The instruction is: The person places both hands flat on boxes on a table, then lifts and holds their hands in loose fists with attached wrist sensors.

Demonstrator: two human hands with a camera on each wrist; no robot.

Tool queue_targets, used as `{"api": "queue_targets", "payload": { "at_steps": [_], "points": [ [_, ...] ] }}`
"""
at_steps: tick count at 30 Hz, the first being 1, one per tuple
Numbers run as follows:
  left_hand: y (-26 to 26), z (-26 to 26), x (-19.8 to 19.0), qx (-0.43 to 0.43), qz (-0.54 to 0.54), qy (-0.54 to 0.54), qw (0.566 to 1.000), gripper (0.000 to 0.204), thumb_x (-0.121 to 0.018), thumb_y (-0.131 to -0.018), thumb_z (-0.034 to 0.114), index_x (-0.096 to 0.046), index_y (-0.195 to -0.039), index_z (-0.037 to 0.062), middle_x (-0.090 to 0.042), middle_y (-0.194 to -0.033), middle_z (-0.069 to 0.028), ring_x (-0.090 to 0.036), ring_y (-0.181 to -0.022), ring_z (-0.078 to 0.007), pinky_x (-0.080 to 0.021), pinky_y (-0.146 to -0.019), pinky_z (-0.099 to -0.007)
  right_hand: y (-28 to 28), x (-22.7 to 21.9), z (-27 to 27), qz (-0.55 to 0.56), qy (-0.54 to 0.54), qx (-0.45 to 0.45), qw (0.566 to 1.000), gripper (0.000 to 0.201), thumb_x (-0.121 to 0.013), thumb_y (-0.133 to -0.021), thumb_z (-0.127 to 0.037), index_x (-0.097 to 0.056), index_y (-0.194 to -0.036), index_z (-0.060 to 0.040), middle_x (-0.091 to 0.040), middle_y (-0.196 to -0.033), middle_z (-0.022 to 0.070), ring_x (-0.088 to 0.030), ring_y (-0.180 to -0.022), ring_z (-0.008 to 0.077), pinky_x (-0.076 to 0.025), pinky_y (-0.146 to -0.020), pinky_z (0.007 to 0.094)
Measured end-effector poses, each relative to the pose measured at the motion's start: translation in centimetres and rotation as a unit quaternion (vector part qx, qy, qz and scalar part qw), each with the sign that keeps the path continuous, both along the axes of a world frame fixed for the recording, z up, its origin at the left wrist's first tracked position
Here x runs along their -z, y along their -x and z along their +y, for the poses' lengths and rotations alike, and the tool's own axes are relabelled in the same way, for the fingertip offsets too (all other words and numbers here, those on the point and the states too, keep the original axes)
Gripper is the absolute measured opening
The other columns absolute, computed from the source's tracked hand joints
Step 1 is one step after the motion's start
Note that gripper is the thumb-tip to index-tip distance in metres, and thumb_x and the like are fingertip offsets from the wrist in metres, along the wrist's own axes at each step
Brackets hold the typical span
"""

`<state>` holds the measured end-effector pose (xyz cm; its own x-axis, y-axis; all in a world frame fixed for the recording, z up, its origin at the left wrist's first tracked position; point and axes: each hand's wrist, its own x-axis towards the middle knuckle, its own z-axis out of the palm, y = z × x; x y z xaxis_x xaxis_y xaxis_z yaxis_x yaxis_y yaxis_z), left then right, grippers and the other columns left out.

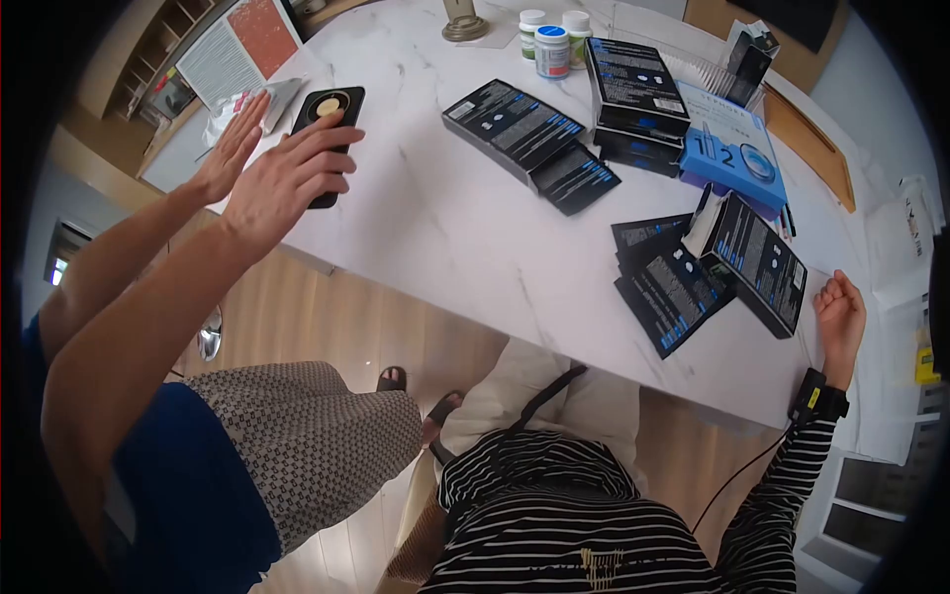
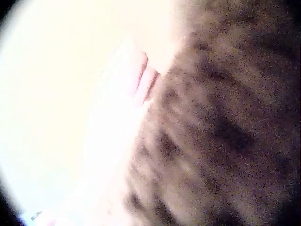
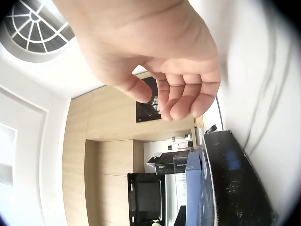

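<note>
My right hand [image 1: 841, 312] lies at the right edge of the white marble table [image 1: 445, 228], palm up, its fingers loosely curled and holding nothing. The right wrist view shows those relaxed fingers [image 3: 183, 94] above a black box [image 3: 230, 188]. That black printed box [image 1: 757, 262] lies just left of the hand, with flat black packets [image 1: 673, 287] beside it. My left hand does not appear in the head view. The left wrist view is a washed-out blur of pale shape [image 2: 117, 117] against dark striped fabric [image 2: 225, 132].
A second person in blue stands at the left, both hands [image 1: 287, 178] spread over a black phone [image 1: 330, 129]. More black boxes [image 1: 524, 134], a stack [image 1: 633, 89], a blue box [image 1: 732, 144] and small bottles [image 1: 551, 45] lie further back.
</note>
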<state>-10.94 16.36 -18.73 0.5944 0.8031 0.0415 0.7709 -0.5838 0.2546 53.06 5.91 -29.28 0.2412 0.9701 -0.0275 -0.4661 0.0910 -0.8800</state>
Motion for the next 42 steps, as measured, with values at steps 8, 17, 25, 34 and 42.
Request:
{"api": "queue_targets", "payload": {
  "at_steps": [8,17,25,34,42],
  "points": [
    [-1.0,1.1,-0.5,-0.011,-0.126,0.044,0.991,0.009,-0.044,-0.075,0.002,-0.046,-0.083,0.0063,-0.047,-0.111,-0.0003,-0.04,-0.112,-0.0173,-0.039,-0.087,-0.0278,0.5,0.2,-0.4,-0.009,0.018,0.071,0.997,0.021,-0.046,-0.082,-0.011,-0.047,-0.097,0.0019,-0.053,-0.073,0.0057,-0.05,-0.069,0.0141,-0.04,-0.065,0.0259],
    [-5.3,-3.1,-0.9,0.008,-0.087,0.074,0.993,0.03,-0.036,-0.08,0.004,-0.046,-0.109,0.0017,-0.043,-0.119,-0.0103,-0.042,-0.109,-0.023,-0.038,-0.086,-0.0273,1.3,-0.9,-0.4,-0.026,-0.061,0.099,0.993,0.018,-0.044,-0.084,-0.013,-0.049,-0.093,0.0017,-0.053,-0.071,0.006,-0.05,-0.065,0.0138,-0.042,-0.064,0.0243],
    [-9.8,-14.4,3.3,-0.102,0.043,0.116,0.987,0.033,-0.044,-0.079,0.006,-0.045,-0.11,-0.0014,-0.046,-0.114,-0.0153,-0.046,-0.102,-0.0279,-0.041,-0.082,-0.0322,10.9,-7.2,-2.0,-0.368,-0.081,0.117,0.919,0.025,-0.045,-0.085,-0.017,-0.054,-0.095,0.0033,-0.058,-0.083,0.0092,-0.056,-0.078,0.0151,-0.042,-0.074,0.0248],
    [-20.7,-6.8,0.4,0.019,-0.125,-0.312,0.942,0.036,-0.051,-0.077,0.004,-0.045,-0.112,-0.0018,-0.051,-0.107,-0.0205,-0.048,-0.1,-0.0347,-0.04,-0.083,-0.0374,17.3,-10.2,1.7,-0.721,-0.158,0.214,0.64,0.037,-0.045,-0.085,-0.02,-0.046,-0.113,0.0041,-0.049,-0.115,0.0203,-0.046,-0.108,0.0291,-0.033,-0.093,0.0349],
    [-28.7,3.1,4.1,0.075,-0.151,-0.376,0.911,0.046,-0.051,-0.079,0.013,-0.037,-0.119,-0.0061,-0.038,-0.124,-0.021,-0.036,-0.117,-0.0326,-0.029,-0.096,-0.0402,20.2,-7.4,6.1,-0.825,-0.168,0.171,0.512,0.05,-0.046,-0.081,-0.023,-0.037,-0.12,0.0072,-0.034,-0.127,0.0226,-0.029,-0.12,0.0344,-0.02,-0.099,0.0461]
  ]
}}
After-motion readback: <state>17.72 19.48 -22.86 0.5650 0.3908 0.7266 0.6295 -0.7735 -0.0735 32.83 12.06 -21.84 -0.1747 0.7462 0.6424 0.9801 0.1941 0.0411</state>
